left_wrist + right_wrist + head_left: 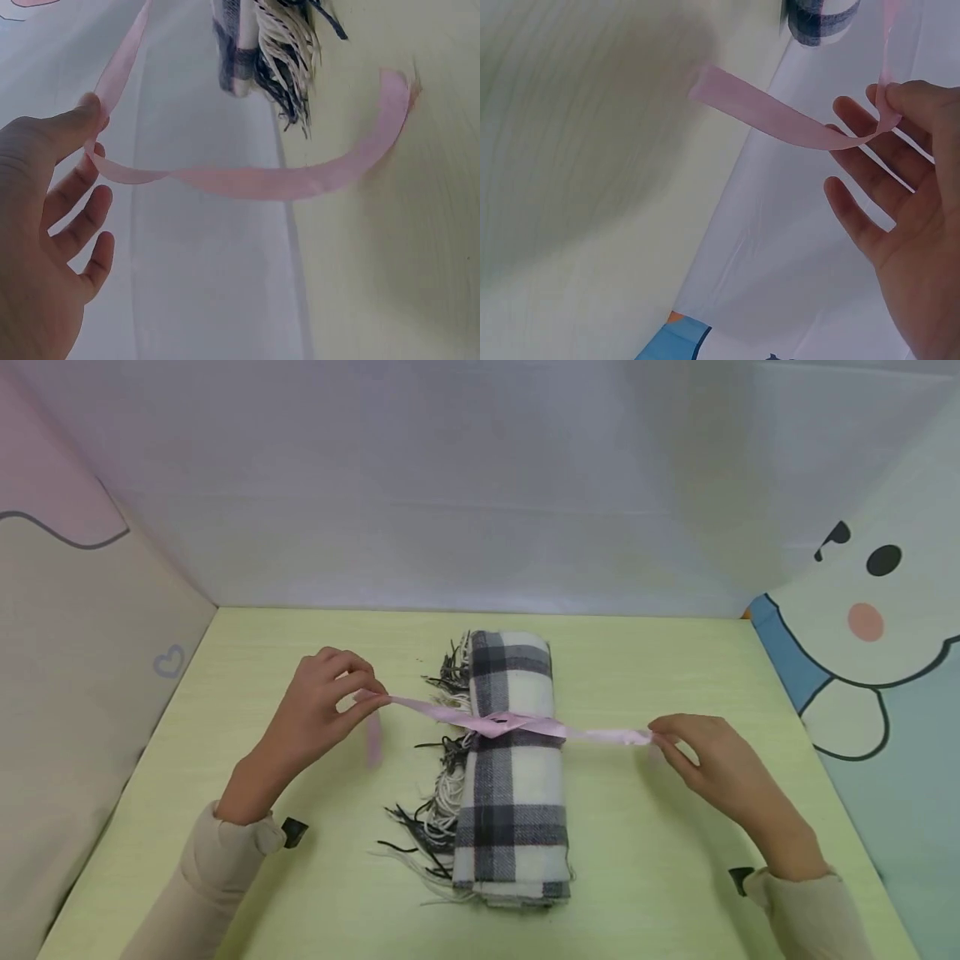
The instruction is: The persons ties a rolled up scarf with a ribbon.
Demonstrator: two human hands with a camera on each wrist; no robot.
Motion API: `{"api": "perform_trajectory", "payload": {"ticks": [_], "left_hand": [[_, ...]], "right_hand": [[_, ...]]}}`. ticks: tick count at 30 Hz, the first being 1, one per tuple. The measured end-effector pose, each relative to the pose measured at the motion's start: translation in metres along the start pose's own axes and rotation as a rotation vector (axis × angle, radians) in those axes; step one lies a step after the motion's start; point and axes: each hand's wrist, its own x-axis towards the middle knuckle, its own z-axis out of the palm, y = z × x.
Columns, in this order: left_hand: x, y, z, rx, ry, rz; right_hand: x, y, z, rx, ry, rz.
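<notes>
A folded black, grey and white checked scarf (517, 827) lies lengthwise on the table, its fringe (446, 793) spread to the left. Across its middle runs a pink ribbon (442, 713), crossed over itself in a loose loop on top of the scarf. My left hand (318, 710) pinches one side of the ribbon between thumb and forefinger, and a loose tail hangs from it. On the other side, my right hand (720, 768) pinches the opposite length. In the right wrist view a short ribbon tail (772, 116) sticks out past the fingers. Both hands are raised off the table.
The pale yellow-green table (300, 893) has a white-grey cloth wall (480, 527) behind it. Printed panels stand at both sides, the right one with a cartoon face (892, 610). Small black pieces (294, 832) show at the cuffs.
</notes>
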Motion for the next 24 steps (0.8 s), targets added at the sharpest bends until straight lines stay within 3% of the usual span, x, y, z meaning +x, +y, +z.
{"api": "perform_trajectory", "payload": {"ticks": [9, 16, 24], "left_hand": [[-0.006, -0.007, -0.018, 0.026, 0.079, -0.01], [-0.014, -0.014, -0.028, 0.041, 0.124, -0.033], [-0.025, -0.021, -0.032, 0.083, 0.104, -0.051]], "right_hand": [[-0.004, 0.019, -0.009, -0.026, 0.075, -0.038], [-0.012, 0.03, -0.009, -0.033, 0.166, 0.005], [-0.021, 0.047, -0.009, -0.055, 0.205, 0.023]]}}
